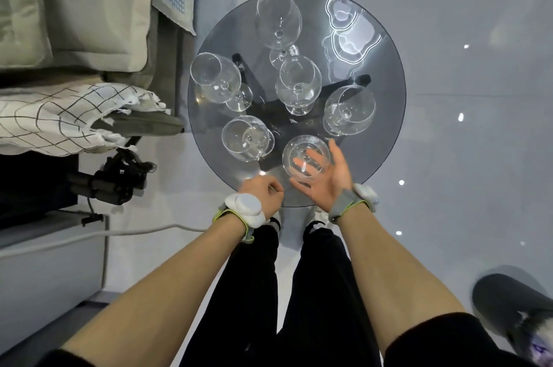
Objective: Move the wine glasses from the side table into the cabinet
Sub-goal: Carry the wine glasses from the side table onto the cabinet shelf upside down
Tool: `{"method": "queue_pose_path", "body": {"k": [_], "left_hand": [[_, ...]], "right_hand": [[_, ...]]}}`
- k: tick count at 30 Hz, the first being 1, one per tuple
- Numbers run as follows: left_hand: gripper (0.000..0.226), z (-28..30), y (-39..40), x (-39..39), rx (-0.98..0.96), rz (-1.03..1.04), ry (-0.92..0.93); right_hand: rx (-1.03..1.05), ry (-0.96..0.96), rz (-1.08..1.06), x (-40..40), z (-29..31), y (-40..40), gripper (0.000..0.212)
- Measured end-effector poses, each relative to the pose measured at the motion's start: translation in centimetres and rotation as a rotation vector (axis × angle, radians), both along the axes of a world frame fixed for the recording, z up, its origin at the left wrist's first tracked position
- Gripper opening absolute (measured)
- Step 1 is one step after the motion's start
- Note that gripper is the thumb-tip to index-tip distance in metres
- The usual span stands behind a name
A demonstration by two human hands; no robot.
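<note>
Several clear wine glasses stand upright on a round smoked-glass side table (386,133). The nearest glass (300,145) is at the front edge. My right hand (332,179) is open around it: the thumb rises beside the bowl on the right, and the fingers show through the glass under the bowl by the stem. My left hand (261,190) is a loose fist at the table's near edge and holds nothing. Other glasses stand at near left (247,137), left (214,76), centre (299,82), right (348,110) and far back (278,19). No cabinet is in view.
A bed or sofa with pillows and a checked blanket (59,115) lies close to the table's left side. A black folded stand (119,175) and a white cable (89,235) lie on the floor at left. A grey slipper (508,306) sits at bottom right.
</note>
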State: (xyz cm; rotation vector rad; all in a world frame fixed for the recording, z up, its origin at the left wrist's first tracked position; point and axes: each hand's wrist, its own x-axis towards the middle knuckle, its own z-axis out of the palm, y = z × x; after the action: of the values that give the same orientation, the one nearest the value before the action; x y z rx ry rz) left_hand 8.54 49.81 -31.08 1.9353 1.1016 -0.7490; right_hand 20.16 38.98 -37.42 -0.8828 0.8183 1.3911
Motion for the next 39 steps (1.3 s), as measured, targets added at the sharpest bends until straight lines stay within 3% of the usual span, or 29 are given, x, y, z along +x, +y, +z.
{"method": "queue_pose_path", "body": {"k": [11,14,18,21,23,29,39], "left_hand": [[0.017,-1.5,2.8,-3.6,-0.112,0.295,-0.058],[0.014,-2.4,3.9,-3.8,-0.237,0.548,-0.090],[0.014,-3.5,6.5,-3.5,-0.592,1.076,-0.034],[0.013,-4.8,7.3,-3.8,-0.732,1.452,-0.152],[0.020,-5.5,7.7,-3.7,-0.807,1.585,-0.234],[0.054,-6.7,8.7,-2.2,-1.031,1.558,-0.373],[0.064,-7.7,9.5,-0.4,-1.160,1.466,-0.386]], "right_hand": [[-0.075,-0.079,-0.027,-1.6,1.3,1.5,0.069],[-0.094,-0.102,-0.018,-1.9,1.6,2.0,0.069],[-0.110,-0.119,-0.028,-2.3,1.7,2.8,0.063],[-0.115,-0.108,-0.042,-2.6,1.6,3.1,0.061],[-0.119,-0.101,-0.048,-2.8,1.5,3.4,0.061],[-0.116,-0.099,-0.080,-3.4,1.4,3.6,0.063],[-0.142,-0.077,-0.124,-3.5,1.0,3.5,0.057]]}}
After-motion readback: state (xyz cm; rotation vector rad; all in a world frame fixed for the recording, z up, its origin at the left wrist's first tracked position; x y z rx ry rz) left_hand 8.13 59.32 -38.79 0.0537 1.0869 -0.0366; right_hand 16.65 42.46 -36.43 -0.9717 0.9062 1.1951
